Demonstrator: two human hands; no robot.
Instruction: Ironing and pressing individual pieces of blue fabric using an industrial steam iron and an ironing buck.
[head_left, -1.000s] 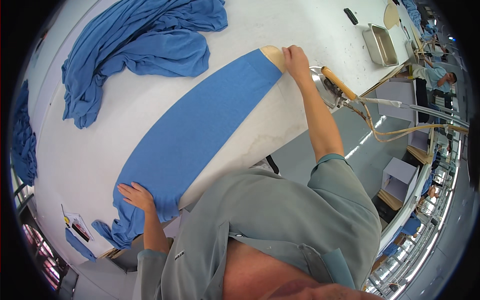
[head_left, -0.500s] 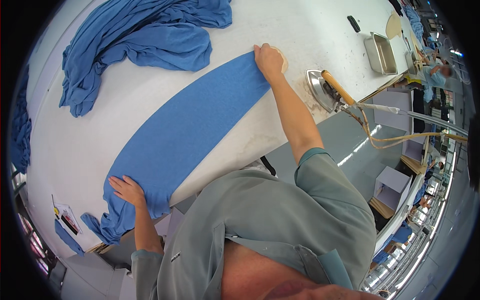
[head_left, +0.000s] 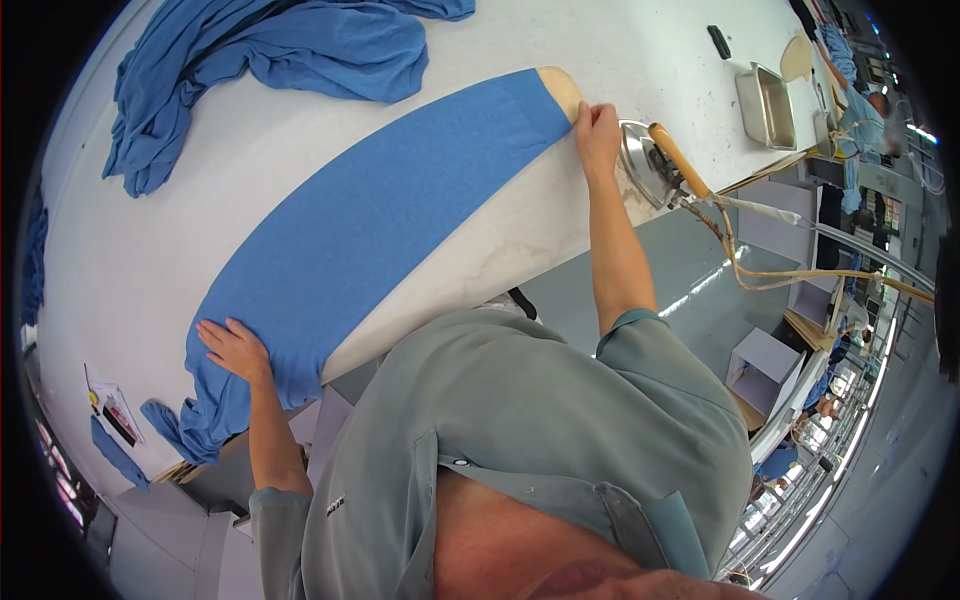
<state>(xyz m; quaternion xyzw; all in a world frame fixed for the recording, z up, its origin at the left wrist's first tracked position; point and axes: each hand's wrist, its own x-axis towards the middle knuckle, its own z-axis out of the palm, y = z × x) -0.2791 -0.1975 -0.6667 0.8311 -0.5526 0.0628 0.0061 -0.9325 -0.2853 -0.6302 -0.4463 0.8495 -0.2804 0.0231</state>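
Note:
A long blue fabric piece [head_left: 380, 230] is stretched over a narrow padded ironing board [head_left: 480, 262] that runs from lower left to upper right. My left hand [head_left: 232, 348] lies flat on the fabric's near end, fingers spread, where the cloth bunches and hangs off the board. My right hand [head_left: 598, 138] pinches the fabric's far edge close to the board's bare tip [head_left: 562, 88]. An iron [head_left: 658, 162] with a yellow handle rests just right of my right hand.
A heap of blue garments [head_left: 270, 60] lies on the white table [head_left: 180, 200] at the upper left. A metal tray [head_left: 762, 105] and a small dark object [head_left: 719, 41] sit at the upper right. The iron's hoses [head_left: 800, 270] trail right. Another person works far right.
My right hand slid left along the board's far end, then back toward the tip beside the iron. My left hand stayed pressed on the near end of the fabric.

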